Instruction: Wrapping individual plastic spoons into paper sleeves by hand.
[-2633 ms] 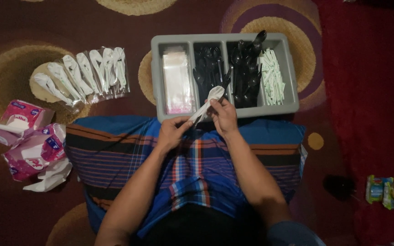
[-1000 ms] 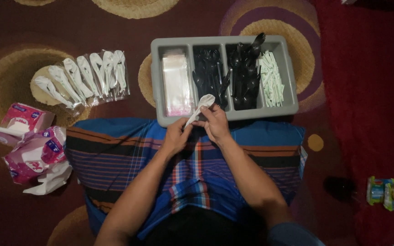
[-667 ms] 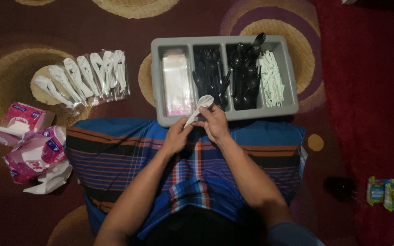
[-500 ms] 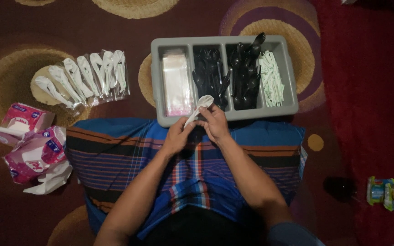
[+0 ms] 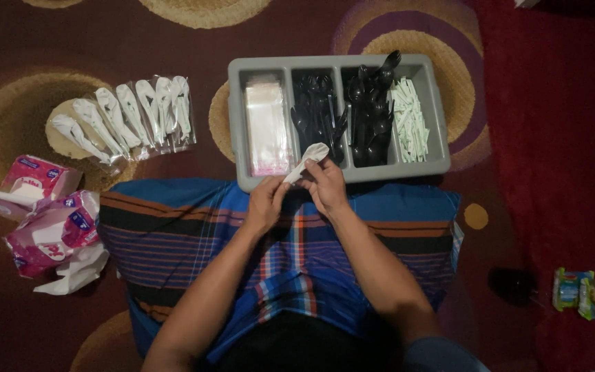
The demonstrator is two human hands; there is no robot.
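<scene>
a small white rolled napkin [image 5: 309, 158] is pinched between both hands just over the near rim of a grey tray [image 5: 237, 117]. the left hand [image 5: 264, 203] grips its lower end with closed fingers; the right hand [image 5: 325, 184] closes around its upper part. both hands sit above a lap covered in blue, orange and black plaid cloth [image 5: 173, 234].

the tray has four long compartments. from the left: clear plastic sleeves [image 5: 267, 127], black forks [image 5: 317, 114], black spoons [image 5: 370, 114], and pale green paper packets [image 5: 410, 120].

left of the tray, on a dark red patterned carpet [image 5: 70, 34], lies a fanned row of finished packs [image 5: 129, 117] in clear wrap. nearer the left edge sit pink tissue packs [image 5: 43, 217] with loose white tissues. far right, small colourful sachets [image 5: 582, 293].
</scene>
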